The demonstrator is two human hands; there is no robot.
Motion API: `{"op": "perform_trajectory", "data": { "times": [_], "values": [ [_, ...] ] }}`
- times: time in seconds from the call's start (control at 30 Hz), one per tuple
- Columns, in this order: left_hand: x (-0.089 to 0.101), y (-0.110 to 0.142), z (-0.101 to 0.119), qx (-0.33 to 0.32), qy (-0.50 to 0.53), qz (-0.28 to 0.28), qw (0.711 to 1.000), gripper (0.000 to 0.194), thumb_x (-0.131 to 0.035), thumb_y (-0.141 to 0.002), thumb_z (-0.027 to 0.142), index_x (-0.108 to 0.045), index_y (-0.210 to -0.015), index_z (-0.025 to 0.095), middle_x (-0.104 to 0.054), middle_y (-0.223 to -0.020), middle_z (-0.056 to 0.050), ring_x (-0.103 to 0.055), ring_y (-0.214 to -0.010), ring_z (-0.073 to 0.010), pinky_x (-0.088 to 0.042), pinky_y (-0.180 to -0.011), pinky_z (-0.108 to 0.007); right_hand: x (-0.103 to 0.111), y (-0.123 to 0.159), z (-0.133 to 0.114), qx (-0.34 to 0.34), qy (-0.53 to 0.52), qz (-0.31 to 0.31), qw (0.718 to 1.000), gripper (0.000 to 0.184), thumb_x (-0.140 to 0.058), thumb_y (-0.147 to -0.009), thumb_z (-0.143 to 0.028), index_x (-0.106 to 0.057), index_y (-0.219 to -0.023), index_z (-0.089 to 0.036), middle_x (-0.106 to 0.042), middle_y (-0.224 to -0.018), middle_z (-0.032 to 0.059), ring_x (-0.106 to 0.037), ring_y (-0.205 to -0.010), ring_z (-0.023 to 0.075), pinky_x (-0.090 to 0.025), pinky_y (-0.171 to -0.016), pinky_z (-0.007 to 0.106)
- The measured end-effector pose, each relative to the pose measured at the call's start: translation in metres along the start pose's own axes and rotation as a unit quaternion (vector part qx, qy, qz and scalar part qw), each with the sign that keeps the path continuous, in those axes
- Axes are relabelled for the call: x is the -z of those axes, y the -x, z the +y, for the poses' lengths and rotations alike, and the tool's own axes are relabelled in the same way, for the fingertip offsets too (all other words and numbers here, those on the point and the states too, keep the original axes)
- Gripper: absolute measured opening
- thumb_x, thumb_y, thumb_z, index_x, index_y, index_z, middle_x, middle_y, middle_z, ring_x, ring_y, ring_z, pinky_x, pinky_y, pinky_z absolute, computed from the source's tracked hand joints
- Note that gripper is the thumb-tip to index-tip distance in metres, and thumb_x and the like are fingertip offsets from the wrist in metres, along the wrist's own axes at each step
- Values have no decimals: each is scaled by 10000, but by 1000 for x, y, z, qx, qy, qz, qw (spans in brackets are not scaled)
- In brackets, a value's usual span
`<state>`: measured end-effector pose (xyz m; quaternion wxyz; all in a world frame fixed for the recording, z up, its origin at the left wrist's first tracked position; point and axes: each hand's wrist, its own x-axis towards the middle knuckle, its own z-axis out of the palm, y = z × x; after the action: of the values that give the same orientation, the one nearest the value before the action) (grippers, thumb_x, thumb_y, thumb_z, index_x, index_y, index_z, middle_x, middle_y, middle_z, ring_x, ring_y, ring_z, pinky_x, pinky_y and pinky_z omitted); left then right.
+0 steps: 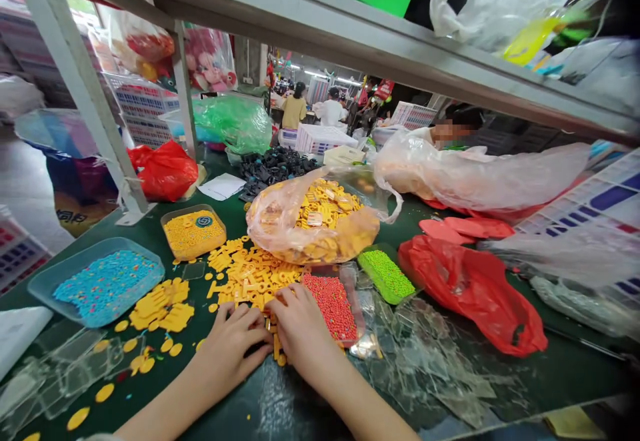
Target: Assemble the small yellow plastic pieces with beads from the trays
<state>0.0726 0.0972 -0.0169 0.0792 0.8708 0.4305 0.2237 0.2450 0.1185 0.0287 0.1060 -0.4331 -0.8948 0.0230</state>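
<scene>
Where the left hand (235, 340) and right hand (300, 321) reach: the near edge of a loose heap of yellow pieces (250, 271), mid-worktop (233, 411), side by side with a narrow gap between them.
Left hand: fingers bent downward, thumb pointing toward the right hand; whether it pinches a piece cannot be told.
Right hand: fingers close together, curving down onto the heap; the fingertips are partly hidden, so their grip cannot be told.
Yellow pieces: spread in front of a clear bag (285, 248), a few small ones lying between the two hands.
Clear bag: open, holding more of the same pieces, just behind the heap.
Red beads (333, 304): in a shallow tray just beside the right hand.
Green beads (387, 276): in a narrow tray, farther back and to the right.
Blue beads (107, 284): in a tub at the left, with flat yellow cut-outs (160, 304) beside it.
Yellow discs (105, 393): scattered at the front left.
Yellow beads (193, 234): in a squarish box left of the clear bag.
Clear plates (430, 354): piled loosely at the front right.
Red bag (475, 288): crumpled, right of the green beads.
Black pieces (280, 163): heaped behind the clear bag.
Shelf (320, 18): crosses above the worktop.
</scene>
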Motion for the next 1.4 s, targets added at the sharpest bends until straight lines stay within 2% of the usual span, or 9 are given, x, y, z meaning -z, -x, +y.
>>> {"op": "perform_trajectory", "data": {
  "times": [0.1, 0.2, 0.33, 0.47, 0.6, 0.73, 0.97, 1.13, 1.4],
  "values": [
    [-6, -1, 1, 7, -4, -2, 1000, 103, -563, -878, 214, -649, -829, 242, -620, -882, -14, -524, -850, -223, -311, -865, -422, -5, 0, 2, 1, -10, 11, 1000, 214, -549, -827, -53, -642, -973, -179, -631, -1013, 86, -492, -988, 236, -443, -855, 383],
    [-3, -1, 3, -2, -5, -7, 1000, 127, -517, -899, 211, -628, -837, 220, -628, -911, -28, -531, -881, -226, -310, -880, -421, -10, 0, 4, -1, -22, 24, 999, 266, -524, -816, -30, -643, -992, -191, -631, -1025, 83, -494, -1009, 243, -453, -868, 402],
    [22, 3, -6, 30, 21, 2, 999, 181, -467, -942, 257, -628, -867, 220, -632, -920, -26, -539, -891, -212, -305, -868, -403, -7, -1, 10, 1, -54, 60, 997, 329, -490, -828, -30, -641, -1062, -205, -644, -1062, 84, -515, -1023, 248, -466, -886, 414],
    [51, 12, -31, 123, 12, 66, 990, 197, -511, -925, 349, -646, -865, 219, -641, -943, -35, -521, -909, -219, -282, -884, -420, 6, -2, 23, -16, -114, 107, 988, 266, -467, -911, -183, -634, -1114, -222, -654, -1078, 90, -549, -1053, 253, -472, -920, 440],
    [64, 19, -43, 161, 36, 49, 985, 206, -532, -917, 354, -659, -846, 208, -625, -927, -32, -516, -910, -220, -265, -907, -438, 20, 3, 39, -51, -148, 114, 981, 261, -475, -920, -347, -644, -1086, -239, -677, -1089, 83, -582, -1074, 263, -455, -960, 460],
    [65, 19, -35, 154, 73, 2, 985, 195, -566, -915, 356, -671, -850, 204, -618, -921, -23, -521, -926, -213, -251, -923, -435, 25, 17, 55, -87, -140, 98, 981, 323, -442, -917, -444, -646, -1057, -236, -681, -1135, 85, -596, -1096, 267, -451, -963, 445],
    [61, 19, -23, 106, 91, -86, 987, 167, -592, -892, 295, -685, -799, 192, -634, -898, -17, -533, -907, -196, -251, -905, -408, 20, 49, 80, -153, -112, 46, 981, 406, -407, -894, -524, -663, -1028, -239, -707, -1071, 95, -638, -1007, 285, -481, -892, 462],
    [59, 20, -24, 95, 82, -89, 988, 170, -572, -875, 268, -683, -771, 193, -643, -880, -19, -529, -872, -189, -258, -897, -405, 19, 58, 87, -171, -110, 33, 979, 382, -437, -879, -511, -680, -973, -231, -717, -1015, 94, -641, -963, 279, -490, -864, 443],
    [52, 20, -31, 88, 78, -54, 992, 189, -534, -842, 278, -654, -712, 211, -636, -810, -8, -531, -813, -193, -295, -853, -397, 24, 52, 72, -160, -64, -24, 985, 274, -458, -905, -369, -674, -1000, -230, -713, -1059, 78, -621, -1030, 261, -422, -915, 446]
  ]
}}
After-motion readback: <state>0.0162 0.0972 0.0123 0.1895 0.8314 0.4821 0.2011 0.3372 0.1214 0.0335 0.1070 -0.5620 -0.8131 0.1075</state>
